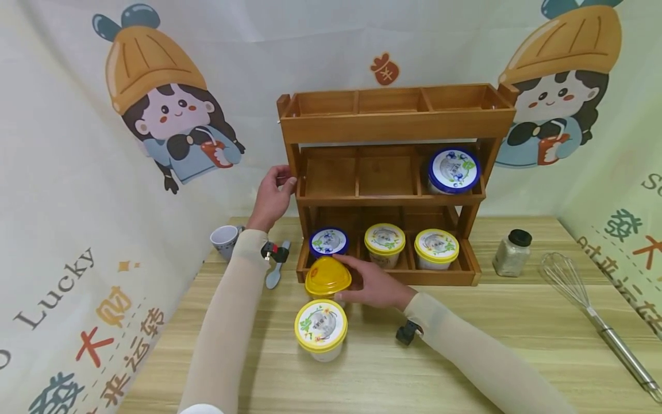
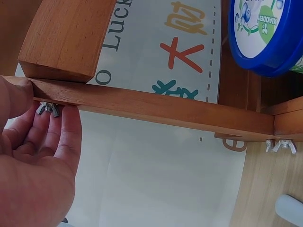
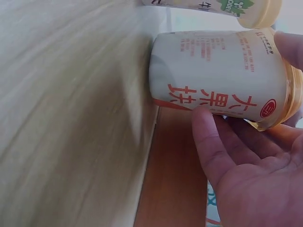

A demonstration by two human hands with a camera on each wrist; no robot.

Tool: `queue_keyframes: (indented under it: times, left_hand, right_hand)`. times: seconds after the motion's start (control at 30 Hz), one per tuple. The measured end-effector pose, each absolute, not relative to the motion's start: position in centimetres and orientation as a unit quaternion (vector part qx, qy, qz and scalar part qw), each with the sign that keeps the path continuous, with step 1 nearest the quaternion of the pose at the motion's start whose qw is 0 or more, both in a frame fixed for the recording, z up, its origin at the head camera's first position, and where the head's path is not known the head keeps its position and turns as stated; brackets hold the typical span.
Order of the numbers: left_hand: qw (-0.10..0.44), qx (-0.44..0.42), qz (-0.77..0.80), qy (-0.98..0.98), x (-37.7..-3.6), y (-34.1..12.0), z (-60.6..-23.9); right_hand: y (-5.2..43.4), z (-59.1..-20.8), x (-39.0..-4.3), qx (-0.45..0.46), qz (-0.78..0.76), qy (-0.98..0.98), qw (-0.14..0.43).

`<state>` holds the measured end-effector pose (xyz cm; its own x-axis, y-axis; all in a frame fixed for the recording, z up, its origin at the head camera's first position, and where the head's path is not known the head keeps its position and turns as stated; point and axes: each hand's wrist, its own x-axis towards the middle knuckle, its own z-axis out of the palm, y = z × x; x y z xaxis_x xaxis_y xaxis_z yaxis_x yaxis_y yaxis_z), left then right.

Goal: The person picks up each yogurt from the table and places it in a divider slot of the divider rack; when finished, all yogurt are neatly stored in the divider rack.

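Note:
My left hand (image 1: 273, 195) grips the left side post of a wooden shelf rack (image 1: 393, 127); in the left wrist view the thumb lies on one side of the wooden bar (image 2: 156, 105) and the fingers on the other, by a wing nut (image 2: 49, 109). In front of the bottom tier, my right hand (image 1: 377, 284) holds a white yogurt cup (image 3: 213, 71) with red characters and a domed yellow lid (image 1: 327, 277). Its base seems to meet the tabletop. Just nearer stands another yogurt cup (image 1: 320, 328) with a flat yellow-rimmed lid.
The bottom tier holds one blue-lidded cup (image 1: 328, 241) and two yellow-lidded cups (image 1: 385, 238). Another blue-lidded cup (image 1: 454, 171) sits in the middle tier's right compartment. A mug (image 1: 224, 241) and spoon (image 1: 276, 275) lie left; a jar (image 1: 512, 254) and whisk (image 1: 595, 316) lie right.

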<state>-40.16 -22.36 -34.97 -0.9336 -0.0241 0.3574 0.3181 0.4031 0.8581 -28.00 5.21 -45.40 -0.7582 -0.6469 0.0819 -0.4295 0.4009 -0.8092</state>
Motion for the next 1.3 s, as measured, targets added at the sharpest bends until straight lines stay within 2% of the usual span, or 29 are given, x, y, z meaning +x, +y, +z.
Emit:
queue_keyframes:
  times: [0.57,0.97,1.3]
  left_hand:
    - [0.157,-0.085,-0.532,-0.828,-40.1,-22.3,-35.1]
    - [0.167,-0.093,-0.532,-0.825,-40.1,-22.2,-35.0]
    - [0.161,-0.084,-0.528,-0.830,-40.2,-22.2,-35.0]
  right_hand:
    - [7.9,-42.7,-27.0,-0.341,-0.503,0.791,0.064]
    - [10.1,-40.9,-27.2,-0.340,-0.470,0.814,-0.017]
    - [11.8,-38.9,-27.6,-0.330,-0.458,0.824,-0.045]
